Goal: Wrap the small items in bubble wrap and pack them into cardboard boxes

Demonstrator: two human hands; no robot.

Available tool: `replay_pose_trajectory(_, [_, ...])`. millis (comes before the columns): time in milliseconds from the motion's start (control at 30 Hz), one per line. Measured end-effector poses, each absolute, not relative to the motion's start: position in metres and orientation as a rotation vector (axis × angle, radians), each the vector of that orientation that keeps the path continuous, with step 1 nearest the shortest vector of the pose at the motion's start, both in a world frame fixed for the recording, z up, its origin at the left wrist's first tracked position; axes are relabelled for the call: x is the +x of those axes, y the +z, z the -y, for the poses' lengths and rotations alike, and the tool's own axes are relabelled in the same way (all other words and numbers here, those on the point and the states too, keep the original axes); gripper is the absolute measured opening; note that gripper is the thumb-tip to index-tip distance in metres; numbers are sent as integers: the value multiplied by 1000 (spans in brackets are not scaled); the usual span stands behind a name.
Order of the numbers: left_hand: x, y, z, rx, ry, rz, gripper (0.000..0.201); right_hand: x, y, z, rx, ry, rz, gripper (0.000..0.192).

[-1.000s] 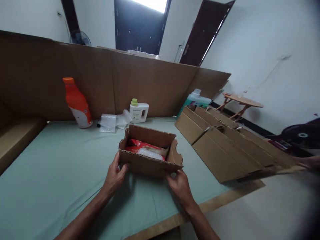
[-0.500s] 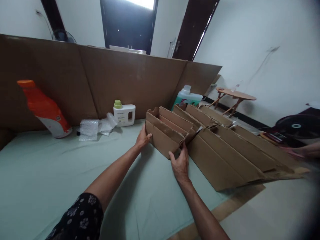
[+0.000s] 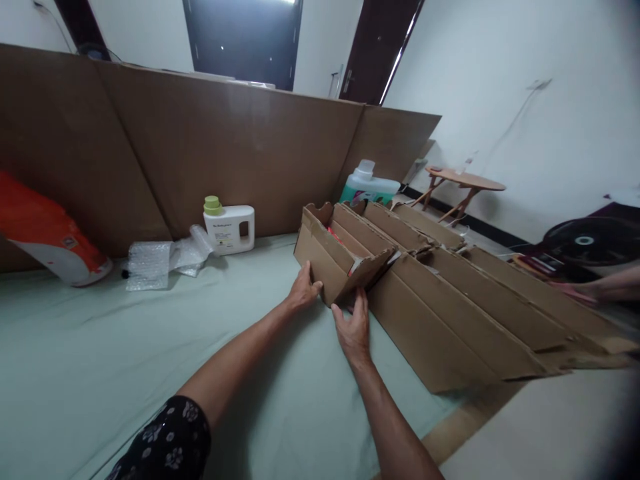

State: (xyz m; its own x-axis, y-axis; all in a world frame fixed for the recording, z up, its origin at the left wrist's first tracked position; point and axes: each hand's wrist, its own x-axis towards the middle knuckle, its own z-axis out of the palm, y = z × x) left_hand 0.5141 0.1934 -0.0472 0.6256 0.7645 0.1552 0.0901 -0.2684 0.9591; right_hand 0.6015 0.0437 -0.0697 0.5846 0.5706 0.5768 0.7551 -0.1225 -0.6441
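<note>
A small open cardboard box (image 3: pixel 327 263) stands at the left end of a row of larger cardboard boxes (image 3: pixel 440 313), touching the first of them. Something red shows inside it, too little to name. My left hand (image 3: pixel 303 288) presses on its long near side, low down, with the thumb against the cardboard. At the near right corner, my right hand (image 3: pixel 354 327) grips the lower edge between thumb and fingers. Some fingertips of both hands are hidden by the box.
On the green cloth (image 3: pixel 100 360) lie bubble wrap (image 3: pixel 150 265), a white bottle (image 3: pixel 230 230) and an orange bottle (image 3: pixel 55 233). A teal jug (image 3: pixel 367 187) stands behind the boxes. A cardboard screen (image 3: pixel 225 140) rises at the back. Another person's arm (image 3: pixel 615 288) reaches in near a fan (image 3: pixel 585 241).
The small box has turned and sits closer against the row, and red now shows inside it. My left hand has slid from its left end along the near side. The view has shifted right.
</note>
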Motion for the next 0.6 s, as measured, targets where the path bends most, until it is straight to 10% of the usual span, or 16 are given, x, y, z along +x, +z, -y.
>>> replay_pose_trajectory(367, [403, -29, -97, 2341, 554, -561, 53, 612, -67, -31, -2005, -218, 1333, 33])
replay_pose_trajectory(600, [268, -40, -7, 2949, 495, -489, 57, 572, -71, -39, -2128, -355, 1680, 63])
